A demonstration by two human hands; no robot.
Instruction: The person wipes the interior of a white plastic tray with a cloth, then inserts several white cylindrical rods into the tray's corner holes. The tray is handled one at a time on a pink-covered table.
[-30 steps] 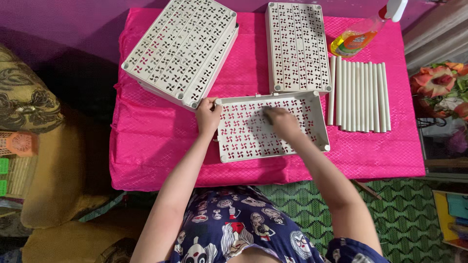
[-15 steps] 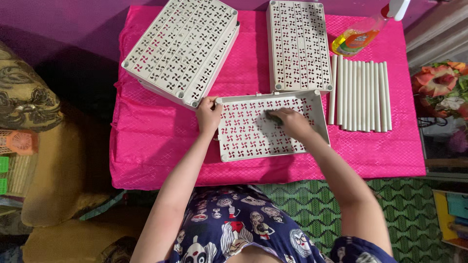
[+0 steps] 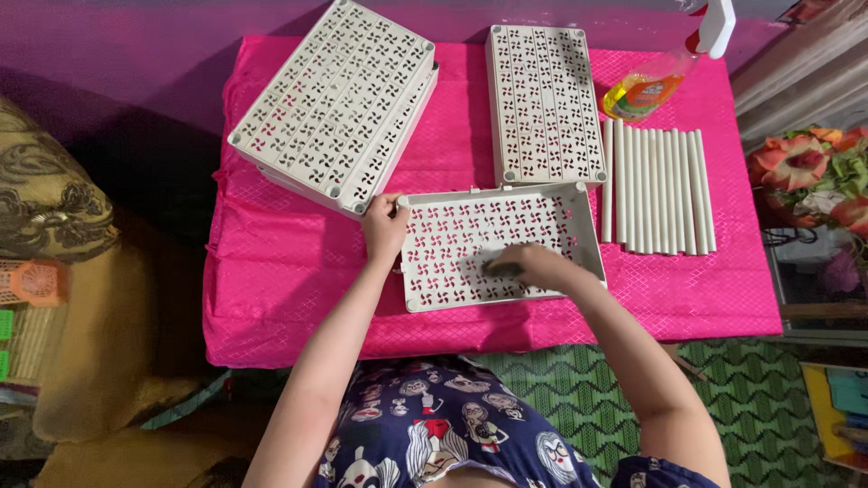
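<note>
From the head view, the person is wiping a white perforated tray (image 3: pixel 493 246) lying flat near the front edge of the pink table (image 3: pixel 289 289). The right hand (image 3: pixel 529 267) is pressing a small dark cloth or pad (image 3: pixel 500 268) against the tray floor, fingers curled together over it; what the pad is made of I cannot tell. To do this well, the strokes should be running along the rows of pinwheel cut-outs with even pressure, and the tray should be kept from sliding on the slick covering. The left hand (image 3: pixel 386 226) is doing that bracing, closed on the tray's near-left corner with the thumb over the rim. Both forearms are reaching forward from the body, the right one angled in across the tray. Two stacked trays (image 3: pixel 334 104), another tray (image 3: pixel 544 104), white tubes (image 3: pixel 658 190) and a spray bottle (image 3: pixel 665 77) are lying beyond.
</note>
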